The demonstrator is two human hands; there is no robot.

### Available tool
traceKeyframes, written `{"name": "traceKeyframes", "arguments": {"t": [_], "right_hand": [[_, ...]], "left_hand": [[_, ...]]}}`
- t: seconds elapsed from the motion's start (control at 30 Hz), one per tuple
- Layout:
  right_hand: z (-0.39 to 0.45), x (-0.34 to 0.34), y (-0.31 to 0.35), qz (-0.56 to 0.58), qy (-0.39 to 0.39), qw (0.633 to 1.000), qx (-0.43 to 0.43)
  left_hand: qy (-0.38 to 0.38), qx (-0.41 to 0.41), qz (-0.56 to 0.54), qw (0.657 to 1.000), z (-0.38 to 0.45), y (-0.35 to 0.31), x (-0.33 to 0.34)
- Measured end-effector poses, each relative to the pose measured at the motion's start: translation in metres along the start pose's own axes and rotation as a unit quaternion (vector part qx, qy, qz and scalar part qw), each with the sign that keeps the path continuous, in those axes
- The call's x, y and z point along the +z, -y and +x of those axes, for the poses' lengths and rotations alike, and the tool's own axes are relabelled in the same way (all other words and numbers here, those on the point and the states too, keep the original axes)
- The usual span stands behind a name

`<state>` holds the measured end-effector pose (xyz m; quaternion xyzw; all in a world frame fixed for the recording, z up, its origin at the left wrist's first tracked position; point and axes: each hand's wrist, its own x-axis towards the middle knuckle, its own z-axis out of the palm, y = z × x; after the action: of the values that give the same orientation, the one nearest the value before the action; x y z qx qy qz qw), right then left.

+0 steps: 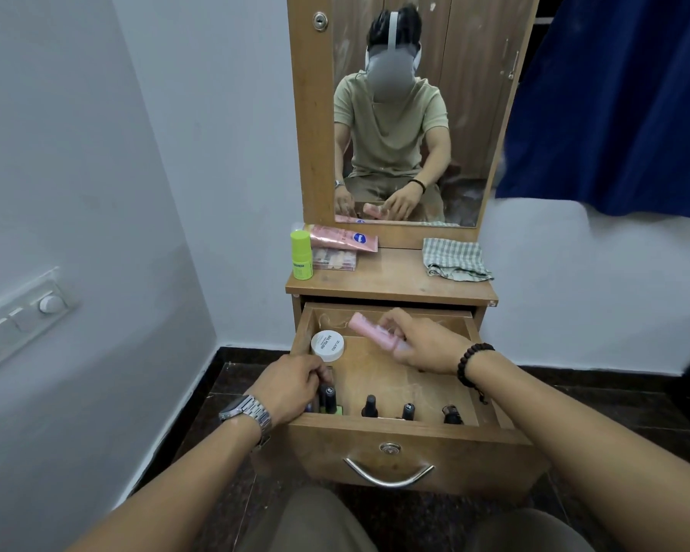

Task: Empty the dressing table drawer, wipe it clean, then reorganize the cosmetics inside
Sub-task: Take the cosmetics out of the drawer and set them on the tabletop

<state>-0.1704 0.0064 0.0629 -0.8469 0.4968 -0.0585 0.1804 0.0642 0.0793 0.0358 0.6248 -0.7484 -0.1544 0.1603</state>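
The wooden drawer (415,436) of the dressing table stands pulled out. My right hand (427,346) holds a pink bottle (369,326) above the drawer's middle; the bottle is blurred. My left hand (291,386) is at the drawer's left front corner, fingers curled round a dark-capped nail polish bottle (327,396). A round white jar (327,345) lies at the left inside. Three more dark-capped nail polish bottles (369,406) stand along the front wall.
On the table top (391,278) stand a lime-green bottle (301,255), a pink tube (341,237) on a clear palette box (335,260), and a checked cloth (455,258) at the right. A mirror (407,113) rises behind. White wall left, blue curtain right.
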Motion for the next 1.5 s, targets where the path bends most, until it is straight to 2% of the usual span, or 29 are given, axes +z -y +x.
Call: {"name": "traceKeyframes", "arguments": {"t": [0.23,0.4,0.5,0.63,0.8,1.17,1.5], "right_hand": [[0.010,-0.015,0.007,0.015,-0.109,0.994,0.019],[0.029,-0.024,0.008,0.015,-0.185,0.979,0.088],[0.044,-0.031,0.011,-0.035,-0.204,0.971,0.121],[0.063,-0.034,0.014,-0.090,-0.212,0.967,0.111],[0.088,-0.027,0.013,-0.096,-0.201,0.969,0.109],[0.121,-0.023,0.016,-0.041,-0.225,0.970,0.084],[0.140,-0.019,0.016,-0.015,-0.240,0.965,0.102]], "left_hand": [[0.005,-0.003,0.001,1.000,0.000,0.000,0.000],[0.007,-0.006,-0.007,1.000,0.001,0.003,0.001],[0.009,-0.002,-0.012,1.000,0.003,0.006,0.003],[0.007,0.006,-0.023,1.000,0.004,0.010,0.006],[0.005,0.015,-0.027,1.000,0.006,0.014,0.008],[-0.003,0.028,-0.044,0.999,0.006,0.015,0.007],[0.002,0.047,-0.048,0.998,0.006,0.016,0.009]]}}
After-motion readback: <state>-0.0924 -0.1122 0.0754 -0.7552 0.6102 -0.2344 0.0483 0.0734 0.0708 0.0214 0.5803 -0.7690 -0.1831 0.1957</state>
